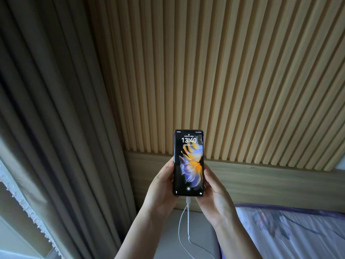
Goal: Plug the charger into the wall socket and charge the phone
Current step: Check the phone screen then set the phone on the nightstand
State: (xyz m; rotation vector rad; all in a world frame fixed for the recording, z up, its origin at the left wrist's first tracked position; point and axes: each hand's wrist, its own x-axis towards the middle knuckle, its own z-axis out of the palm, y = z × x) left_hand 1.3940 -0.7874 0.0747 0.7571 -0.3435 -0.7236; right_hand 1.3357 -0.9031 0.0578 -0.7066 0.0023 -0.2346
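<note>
A black phone [188, 163] is held upright in front of a slatted wooden wall, screen lit, showing 13:40 and an orange and blue wallpaper. My left hand [162, 187] grips its left edge and my right hand [214, 195] grips its right edge. A white charging cable [188, 217] is plugged into the phone's bottom and hangs down in two strands between my wrists toward the lower edge of the view. The charger block and the wall socket are out of sight.
Grey-brown curtains [56, 128] hang at the left, with a white lace trim [22, 200] by the window. The slatted wall [224, 81] meets a wooden headboard panel [270, 182]. A purple patterned bedspread [291, 234] lies lower right, a grey surface [168, 238] under my hands.
</note>
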